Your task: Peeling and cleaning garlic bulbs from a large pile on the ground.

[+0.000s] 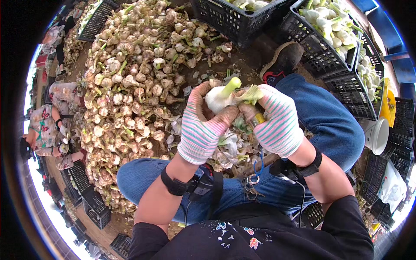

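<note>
A white garlic bulb [215, 99] with a short cut green stem sits in my left hand [204, 125], which wears a striped knit glove with soiled fingers. My right hand [278, 118], gloved alike, pinches a strip of pale green leaf sheath [251, 95] that peels away from the bulb's side. Yellow tape or a yellow band [259, 118] shows at my right thumb; whether it belongs to a small tool is unclear. Below both hands, loose garlic skins [230, 151] lie heaped between my legs.
A large pile of unpeeled garlic [136, 78] spreads at the left. Black plastic crates [325, 52] of cleaned white garlic stand at the upper right, near my shoe [284, 60]. A white bucket [378, 136] stands beyond my right knee. Another person [48, 126] sits at the far left.
</note>
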A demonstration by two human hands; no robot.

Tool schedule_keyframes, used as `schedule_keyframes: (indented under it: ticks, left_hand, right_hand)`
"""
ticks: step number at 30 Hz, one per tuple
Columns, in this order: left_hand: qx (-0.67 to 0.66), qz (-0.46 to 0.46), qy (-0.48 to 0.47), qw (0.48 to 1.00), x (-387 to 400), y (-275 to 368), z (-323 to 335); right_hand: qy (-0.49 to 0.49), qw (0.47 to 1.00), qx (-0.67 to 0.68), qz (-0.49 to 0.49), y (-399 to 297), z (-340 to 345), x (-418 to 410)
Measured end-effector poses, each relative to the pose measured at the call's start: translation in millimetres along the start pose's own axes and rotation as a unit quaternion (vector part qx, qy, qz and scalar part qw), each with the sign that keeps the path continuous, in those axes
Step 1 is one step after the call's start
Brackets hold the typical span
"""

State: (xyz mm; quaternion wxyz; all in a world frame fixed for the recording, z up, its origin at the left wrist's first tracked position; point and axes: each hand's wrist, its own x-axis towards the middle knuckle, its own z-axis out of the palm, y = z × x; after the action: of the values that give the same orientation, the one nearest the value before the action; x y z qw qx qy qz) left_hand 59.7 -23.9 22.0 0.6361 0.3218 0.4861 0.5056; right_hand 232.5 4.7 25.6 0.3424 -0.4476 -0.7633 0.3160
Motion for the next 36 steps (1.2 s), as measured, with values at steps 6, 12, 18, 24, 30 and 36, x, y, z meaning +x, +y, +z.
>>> schedule_keyframes:
  ticks: [6, 12, 18, 24, 30, 36]
  left_hand:
    - [-0.056, -0.08, -0.104, 0.99, 5.4, 12.7, -23.4]
    - [-0.122, -0.095, -0.158, 0.975, 10.2, 4.5, -26.8]
    - [-0.126, -0.068, 0.011, 0.99, 15.0, -9.4, -22.8]
    - [-0.068, 0.038, -0.052, 0.996, 10.8, -0.6, -25.2]
    - [-0.29, 0.066, -0.128, 0.946, 20.4, 8.3, -28.9]
    - [-0.163, 0.133, -0.046, 0.977, 14.5, 5.5, -23.9]
  right_hand:
    - [0.049, 0.998, -0.043, 0.014, 0.7, -12.0, 4.9]
    - [0.063, 0.996, 0.003, -0.062, -2.7, -12.5, 6.4]
    - [-0.024, 0.992, -0.006, -0.125, -8.4, -13.0, 3.1]
    - [0.109, 0.991, 0.071, 0.01, -1.3, -17.0, 4.4]
    - [0.222, 0.931, 0.242, 0.158, -2.4, -32.5, 8.1]
    - [-0.175, 0.978, -0.091, 0.071, -14.8, -20.1, 6.7]
